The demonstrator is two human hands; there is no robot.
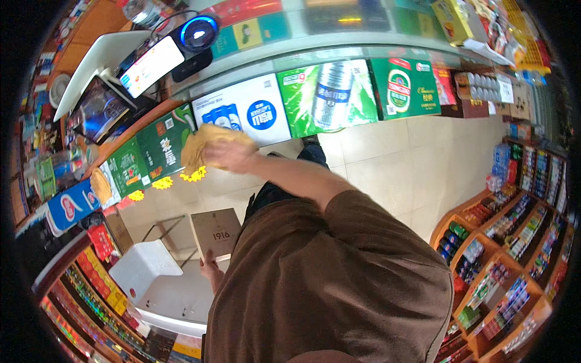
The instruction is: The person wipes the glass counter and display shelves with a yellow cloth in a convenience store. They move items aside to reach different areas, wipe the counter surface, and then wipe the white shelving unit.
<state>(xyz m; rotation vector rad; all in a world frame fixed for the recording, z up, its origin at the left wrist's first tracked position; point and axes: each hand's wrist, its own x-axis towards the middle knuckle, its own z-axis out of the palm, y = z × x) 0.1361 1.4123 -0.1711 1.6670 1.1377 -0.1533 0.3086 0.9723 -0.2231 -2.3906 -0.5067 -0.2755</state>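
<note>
My right hand (pixel 230 155) is closed on a yellowish-brown cloth (pixel 194 149), slightly blurred, at the counter's front edge. The cloth lies over the corner of a dark green beer carton (pixel 164 144) and touches a white and blue beer carton (pixel 268 106). Lower down, my left hand (pixel 211 267) grips the lower edge of a flat brown box (pixel 218 229) marked 1916, held at my side. A green and white beer carton (pixel 333 97) and a green Tsingtao carton (pixel 406 88) continue the row to the right.
A glass-topped counter (pixel 272 54) curves across the top, with a lit phone-like screen (pixel 152 66) and a round blue-lit device (pixel 199 34). A white chair (pixel 147 267) stands at lower left. Wooden shelves (pixel 472 245) of goods line the right. Yellow star-shaped tags (pixel 162 183) hang under the cartons.
</note>
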